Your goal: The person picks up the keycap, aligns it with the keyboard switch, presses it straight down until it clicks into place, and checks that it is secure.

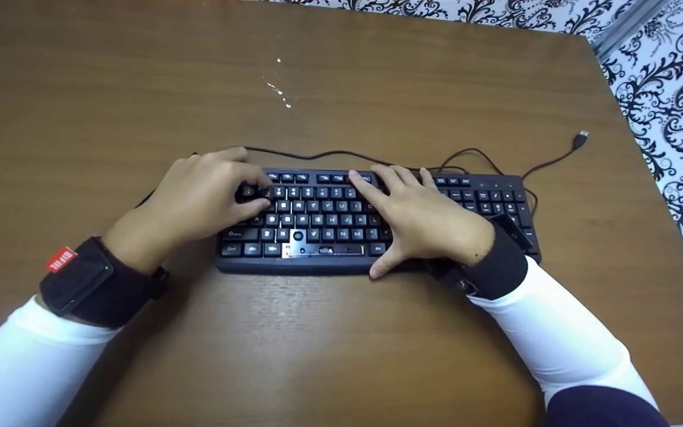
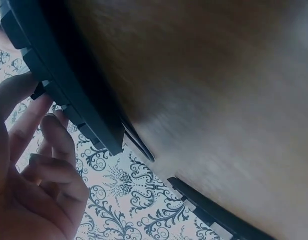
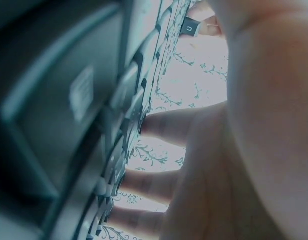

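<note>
A black keyboard (image 1: 318, 265) lies on the table, with one round bare key socket (image 1: 298, 235) in its lowest letter row. My left hand (image 1: 205, 190) is over the keyboard's left end, thumb and index finger pinching a small black keycap (image 3: 190, 26) marked with a light letter. In the left wrist view the keycap (image 2: 38, 91) shows dark between fingertips, close to the key tops. My right hand (image 1: 421, 219) rests spread across the keyboard's middle right, fingertips toward the top rows and thumb at the front edge. Its palm hides several keys.
Behind the keyboard runs a black cable (image 1: 341, 153), ending in a USB plug (image 1: 580, 139) at the right. The brown wooden table (image 1: 140, 89) has small pale marks (image 1: 279, 92) toward the back. Patterned black-and-white covering (image 1: 667, 95) lies beyond its edges.
</note>
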Available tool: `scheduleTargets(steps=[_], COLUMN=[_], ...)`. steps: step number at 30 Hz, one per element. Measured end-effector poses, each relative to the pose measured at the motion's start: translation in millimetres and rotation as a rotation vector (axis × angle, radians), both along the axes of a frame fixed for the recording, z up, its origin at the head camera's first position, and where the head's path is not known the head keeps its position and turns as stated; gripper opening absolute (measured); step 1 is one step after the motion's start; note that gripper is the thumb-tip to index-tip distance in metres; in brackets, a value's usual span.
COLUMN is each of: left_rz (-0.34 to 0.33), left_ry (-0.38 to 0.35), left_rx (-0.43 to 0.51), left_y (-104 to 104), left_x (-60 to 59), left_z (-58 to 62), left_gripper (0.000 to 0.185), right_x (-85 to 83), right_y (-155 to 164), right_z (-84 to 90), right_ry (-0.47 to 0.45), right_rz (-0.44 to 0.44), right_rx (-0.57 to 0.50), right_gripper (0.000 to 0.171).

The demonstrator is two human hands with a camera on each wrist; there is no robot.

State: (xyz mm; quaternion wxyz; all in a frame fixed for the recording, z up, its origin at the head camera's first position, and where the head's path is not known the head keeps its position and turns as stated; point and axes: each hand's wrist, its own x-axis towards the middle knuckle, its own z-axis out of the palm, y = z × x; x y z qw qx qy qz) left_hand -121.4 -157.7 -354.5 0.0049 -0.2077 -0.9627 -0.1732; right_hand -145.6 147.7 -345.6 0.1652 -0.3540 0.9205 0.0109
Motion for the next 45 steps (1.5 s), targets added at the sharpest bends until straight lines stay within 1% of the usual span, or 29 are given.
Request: scheduleTargets(steps=[5, 13, 22, 27, 32, 38, 40, 45], left_rz=[0.003, -0.008, -0.059, -0.06, -0.06, -0.06, -0.073, -0.128], left_ry=[0.025, 0.057, 0.079, 0.095, 0.112, 0.157, 0.163, 0.14], left_rx=[-0.023, -0.056, -0.061, -0.055, -0.045, -0.035, -0.024, -0.007], left_y=[-2.4, -1.2, 4.0, 2.7, -0.7, 3.8, 7.4, 19.4], left_x=[2.0, 6.4, 5.4, 6.3, 8.4, 10.6, 12.0, 18.0], left_z=[1.5, 4.5, 8.4, 9.3, 8.1, 8.3, 8.7, 6.9], left_gripper=[0.025, 0.039, 0.026, 0.02, 0.019, 0.017, 0.017, 0.017], right_x=[0.0, -0.8, -1.2, -0.9, -1.0, -0.2, 0.1, 0.2], right_y=[0.8, 0.9, 0.6, -0.5, -0.5, 0.7, 0.9, 0.8], right_z=[0.9, 0.6, 0.9, 1.4, 1.1, 0.6, 0.6, 0.2], right_ry=[-0.001, 0.009, 0.005, 0.008, 0.007, 0.004, 0.005, 0.006], right_rz=[0.002, 0.01, 0.01, 0.014, 0.015, 0.007, 0.006, 0.007], right_rx=[-0.004, -0.005, 0.0, 0.002, 0.002, 0.001, -0.001, 0.0], right_gripper=[0.143, 0.143, 0.144, 0.144, 0.144, 0.144, 0.144, 0.144])
